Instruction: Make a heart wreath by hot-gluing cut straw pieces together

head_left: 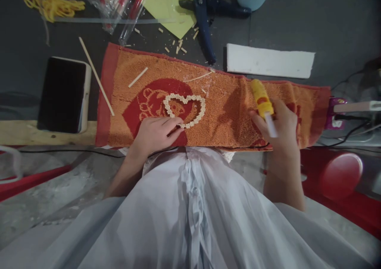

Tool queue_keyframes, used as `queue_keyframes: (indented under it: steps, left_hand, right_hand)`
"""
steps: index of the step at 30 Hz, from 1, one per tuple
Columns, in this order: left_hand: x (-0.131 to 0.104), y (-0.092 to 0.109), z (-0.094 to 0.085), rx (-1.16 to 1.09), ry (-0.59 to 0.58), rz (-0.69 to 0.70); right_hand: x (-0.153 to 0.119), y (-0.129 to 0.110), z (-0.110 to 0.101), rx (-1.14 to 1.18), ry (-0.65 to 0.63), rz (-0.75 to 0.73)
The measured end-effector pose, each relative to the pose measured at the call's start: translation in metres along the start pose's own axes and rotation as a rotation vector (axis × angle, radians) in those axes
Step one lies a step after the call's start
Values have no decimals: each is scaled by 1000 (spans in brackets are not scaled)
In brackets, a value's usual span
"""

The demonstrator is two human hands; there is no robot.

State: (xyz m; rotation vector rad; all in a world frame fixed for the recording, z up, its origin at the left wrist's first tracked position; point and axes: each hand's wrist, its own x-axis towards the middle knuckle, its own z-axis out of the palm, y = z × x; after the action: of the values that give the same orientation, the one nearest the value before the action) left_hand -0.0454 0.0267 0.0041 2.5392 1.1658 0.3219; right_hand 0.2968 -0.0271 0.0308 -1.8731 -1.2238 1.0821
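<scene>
A heart-shaped outline (202, 109) made of small pale wooden pieces lies on an orange and red towel (223, 122). My left hand (157, 132) rests on the towel at the heart's lower left, thumb and fingertips pinched at its edge. Over the towel's right part, my right hand (281, 120) is wrapped around a yellow hot glue gun (262, 96). A whitish glue stick (270, 125) pokes out of the gun's near end. Two thin pale sticks, a short stick (138, 77) and a thinner strip (199, 76), lie on the towel beyond the heart.
Left of the towel are a black-screened phone (62, 96) and a long thin stick (97, 76). Beyond it lie dark blue cutters (204, 26), stick offcuts (180, 44), yellow paper (166, 6), plastic-wrapped red items (131, 2), yellow cord (53, 4) and a white block (269, 61). Cables (351, 130) run at right.
</scene>
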Motion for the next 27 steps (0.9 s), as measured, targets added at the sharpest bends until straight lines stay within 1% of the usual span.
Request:
queue_keyframes:
  steps: [2, 3, 5, 7, 9, 11, 13, 14, 15, 17, 18, 21, 27]
  left_hand:
    - [0, 0, 0, -2, 21, 12]
    - [-1, 0, 0, -3, 31, 18]
    - [-1, 0, 0, -3, 52, 31]
    - [-1, 0, 0, -3, 65, 42]
    - [0, 0, 1, -5, 56, 41]
    - [0, 0, 1, -11, 35, 30]
    - [0, 0, 1, -22, 23, 18]
    - [0, 0, 0, -28, 19, 13]
    - [0, 0, 0, -33, 17, 9]
    - [-1, 0, 0, -40, 16, 12]
    - [-1, 0, -1, -41, 17, 17]
    - [-2, 0, -1, -37, 25, 36]
    - [-2, -1, 0, -49, 57, 64]
  right_hand:
    - [2, 4, 1, -456, 180, -136]
    - [2, 5, 2, -660, 250, -199]
    - [-2, 3, 4, -899, 239, -235]
    - [-8, -5, 7, -1019, 217, -258]
    - [-16, -18, 15, -1051, 227, -320]
    - [-22, -32, 31, -985, 193, -445]
    - [-24, -44, 56, -893, 36, -599]
    - [-24, -48, 69, -864, -30, -672]
    - [-22, -50, 82, -854, -73, -714]
    - [-18, -52, 104, -832, -103, -780]
    - [-16, -52, 112, -830, -102, -801]
    - [-8, -50, 122, -818, -90, -849]
    - [-2, -52, 123, -783, -97, -892]
